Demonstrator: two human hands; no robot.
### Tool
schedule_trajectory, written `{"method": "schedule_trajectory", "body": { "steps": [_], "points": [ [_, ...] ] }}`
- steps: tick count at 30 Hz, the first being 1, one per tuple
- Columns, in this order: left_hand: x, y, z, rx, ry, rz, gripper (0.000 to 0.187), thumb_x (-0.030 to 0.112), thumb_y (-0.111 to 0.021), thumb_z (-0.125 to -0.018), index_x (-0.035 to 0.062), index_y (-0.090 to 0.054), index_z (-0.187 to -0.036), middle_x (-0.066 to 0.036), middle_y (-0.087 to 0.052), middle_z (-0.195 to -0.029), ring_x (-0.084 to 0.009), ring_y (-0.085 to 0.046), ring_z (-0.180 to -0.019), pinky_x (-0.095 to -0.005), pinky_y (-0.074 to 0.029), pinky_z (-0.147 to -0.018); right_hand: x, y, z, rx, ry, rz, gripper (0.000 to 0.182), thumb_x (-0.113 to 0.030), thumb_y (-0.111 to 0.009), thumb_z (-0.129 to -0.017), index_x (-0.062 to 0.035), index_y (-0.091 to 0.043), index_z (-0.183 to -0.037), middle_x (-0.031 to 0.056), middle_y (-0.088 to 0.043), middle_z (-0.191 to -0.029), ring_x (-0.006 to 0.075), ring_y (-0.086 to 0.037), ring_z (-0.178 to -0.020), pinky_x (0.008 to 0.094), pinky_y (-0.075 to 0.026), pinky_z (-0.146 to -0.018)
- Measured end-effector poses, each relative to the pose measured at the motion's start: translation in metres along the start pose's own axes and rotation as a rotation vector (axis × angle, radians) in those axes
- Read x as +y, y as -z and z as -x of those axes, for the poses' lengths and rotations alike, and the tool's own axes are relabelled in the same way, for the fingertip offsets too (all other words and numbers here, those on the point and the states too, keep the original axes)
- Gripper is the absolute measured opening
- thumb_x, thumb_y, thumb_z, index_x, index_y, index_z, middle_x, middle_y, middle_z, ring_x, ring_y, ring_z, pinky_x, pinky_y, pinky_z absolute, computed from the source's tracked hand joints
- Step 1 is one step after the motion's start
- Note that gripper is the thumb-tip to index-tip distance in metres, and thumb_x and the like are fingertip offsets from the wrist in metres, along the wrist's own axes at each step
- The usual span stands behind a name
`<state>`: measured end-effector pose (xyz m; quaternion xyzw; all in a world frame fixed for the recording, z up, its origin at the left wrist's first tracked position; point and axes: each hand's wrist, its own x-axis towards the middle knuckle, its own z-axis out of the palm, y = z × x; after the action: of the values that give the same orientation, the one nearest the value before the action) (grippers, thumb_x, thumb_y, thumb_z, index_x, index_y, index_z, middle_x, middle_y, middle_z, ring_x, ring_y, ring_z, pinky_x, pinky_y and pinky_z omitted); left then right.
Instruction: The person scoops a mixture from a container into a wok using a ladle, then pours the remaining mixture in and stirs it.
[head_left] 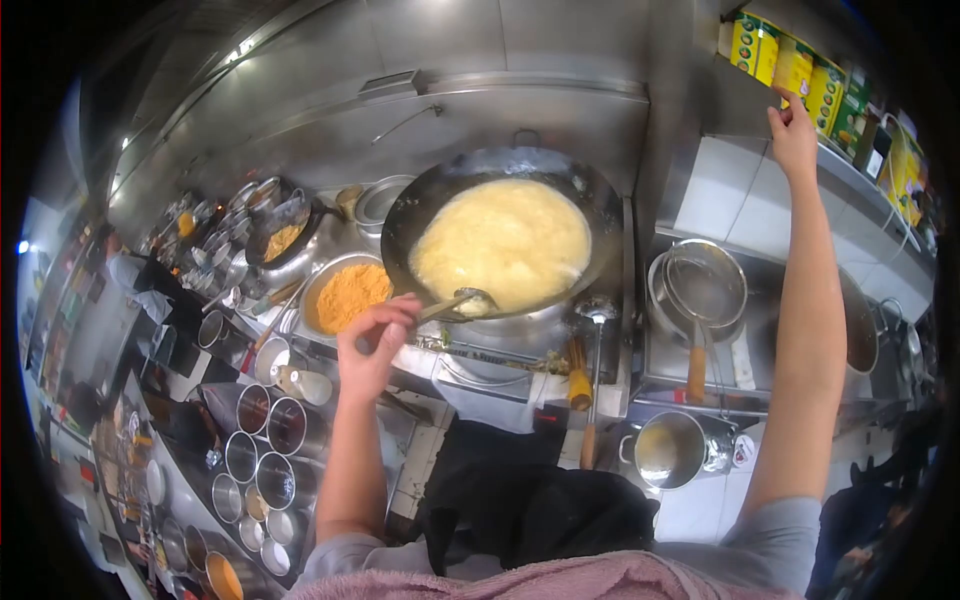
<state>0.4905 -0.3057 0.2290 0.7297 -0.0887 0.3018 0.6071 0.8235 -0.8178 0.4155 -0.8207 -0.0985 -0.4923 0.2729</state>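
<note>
My left hand [375, 345] is closed around the handle of a ladle [474, 299]. The ladle's bowl rests at the near rim of a large black wok [400, 235], touching the pale yellow, frothy liquid [500, 245] that fills the wok's middle. Up at the right, my right hand [793, 138] is raised to the edge of a metal shelf, just below yellow boxes [793, 68]. Its fingers are partly stretched and apart, and nothing shows in them. Left of the wok, near my left hand, sits a bowl of orange crumbs [352, 296].
A mesh strainer [705, 285] lies over a pot at the right. Below it stands a small pot [668, 450]. A long-handled utensil [597, 311] and a yellow-bound brush [579, 385] rest by the stove front. Several metal canisters [275, 480] stand lower left.
</note>
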Motion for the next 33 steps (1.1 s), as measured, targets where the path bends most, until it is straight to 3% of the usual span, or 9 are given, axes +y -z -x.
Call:
{"method": "schedule_trajectory", "body": {
  "steps": [2,5,6,10,14,23,27,29,33],
  "points": [
    [-0.007,-0.004,-0.014,0.044,-0.105,0.123,0.018,0.013,-0.065,-0.092,0.0002,-0.062,-0.079,-0.010,-0.066,-0.079,-0.0227,-0.063,-0.087,-0.0439,-0.046,-0.095,-0.004,-0.001,-0.001,0.002,0.001,0.003,0.037,-0.020,-0.062,-0.089,-0.0155,-0.059,-0.126,0.0091,-0.060,-0.078,0.0248,-0.060,-0.075,0.0377,-0.048,-0.072],
    [-0.025,-0.012,-0.019,0.033,-0.112,0.140,0.033,0.026,-0.066,-0.093,0.0032,-0.053,-0.073,-0.007,-0.058,-0.067,-0.0201,-0.059,-0.071,-0.0472,-0.046,-0.094,-0.004,0.000,0.002,0.014,-0.020,0.024,0.038,-0.020,-0.062,-0.089,-0.0157,-0.059,-0.126,0.0090,-0.060,-0.078,0.0243,-0.060,-0.075,0.0372,-0.048,-0.073],
    [-0.033,-0.017,-0.018,0.041,-0.091,0.123,0.031,0.022,-0.065,-0.093,0.0046,-0.051,-0.071,-0.005,-0.055,-0.065,-0.0182,-0.057,-0.068,-0.0466,-0.047,-0.091,-0.002,0.000,0.003,0.014,0.001,0.005,0.038,-0.021,-0.062,-0.090,-0.0160,-0.059,-0.127,0.0090,-0.060,-0.079,0.0241,-0.060,-0.075,0.0370,-0.048,-0.073],
    [-0.072,-0.023,-0.016,-0.063,-0.085,0.043,0.024,0.006,-0.065,-0.090,0.0009,-0.051,-0.071,-0.005,-0.057,-0.074,-0.0146,-0.053,-0.074,-0.0317,-0.046,-0.083,0.005,-0.001,0.000,0.033,0.030,0.014,0.039,-0.020,-0.062,-0.090,-0.0159,-0.059,-0.129,0.0089,-0.060,-0.079,0.0233,-0.060,-0.076,0.0360,-0.047,-0.074],
    [-0.105,-0.019,-0.028,-0.098,-0.065,0.108,0.024,0.005,-0.065,-0.090,0.0008,-0.050,-0.072,-0.004,-0.057,-0.075,-0.0123,-0.051,-0.073,-0.0290,-0.043,-0.070,0.009,-0.006,0.001,0.084,0.051,0.030,0.037,-0.021,-0.062,-0.091,-0.0160,-0.061,-0.128,0.0080,-0.060,-0.077,0.0214,-0.059,-0.075,0.0345,-0.047,-0.074],
    [-0.175,-0.015,-0.092,-0.156,-0.038,0.014,0.023,0.006,-0.064,-0.091,0.0015,-0.050,-0.074,-0.001,-0.055,-0.074,-0.0106,-0.047,-0.071,-0.0254,-0.041,-0.076,0.024,-0.011,-0.007,0.160,0.005,0.142,0.039,-0.027,-0.063,-0.089,-0.0132,-0.062,-0.126,0.0058,-0.058,-0.075,0.0182,-0.057,-0.073,0.0324,-0.046,-0.071],
    [-0.185,-0.006,-0.120,-0.181,-0.032,0.097,0.025,0.012,-0.066,-0.091,0.0017,-0.052,-0.074,0.000,-0.054,-0.074,-0.0084,-0.046,-0.071,-0.0248,-0.039,-0.069,0.026,-0.007,-0.008,0.190,0.019,0.210,0.038,-0.029,-0.063,-0.089,-0.0132,-0.062,-0.124,0.0060,-0.056,-0.074,0.0184,-0.056,-0.072,0.0331,-0.046,-0.070],
    [-0.166,0.001,-0.131,-0.201,0.015,0.001,0.026,0.015,-0.068,-0.091,0.0012,-0.054,-0.074,0.001,-0.055,-0.073,-0.0075,-0.046,-0.070,-0.0247,-0.038,-0.064,0.012,-0.013,-0.004,0.252,0.063,0.238,0.034,-0.026,-0.063,-0.092,-0.0138,-0.064,-0.124,0.0009,-0.043,-0.068,0.0131,-0.042,-0.064,0.0291,-0.041,-0.063],
    [-0.151,0.023,-0.141,-0.224,0.101,0.037,0.026,0.017,-0.068,-0.091,0.0012,-0.055,-0.074,0.001,-0.055,-0.070,-0.0070,-0.045,-0.067,-0.0247,-0.037,-0.061,0.016,-0.015,-0.007,0.207,-0.055,0.334,0.040,-0.033,-0.061,-0.090,-0.0134,-0.061,-0.125,0.0088,-0.055,-0.075,0.0220,-0.056,-0.072,0.0363,-0.046,-0.070]
  ]
}}
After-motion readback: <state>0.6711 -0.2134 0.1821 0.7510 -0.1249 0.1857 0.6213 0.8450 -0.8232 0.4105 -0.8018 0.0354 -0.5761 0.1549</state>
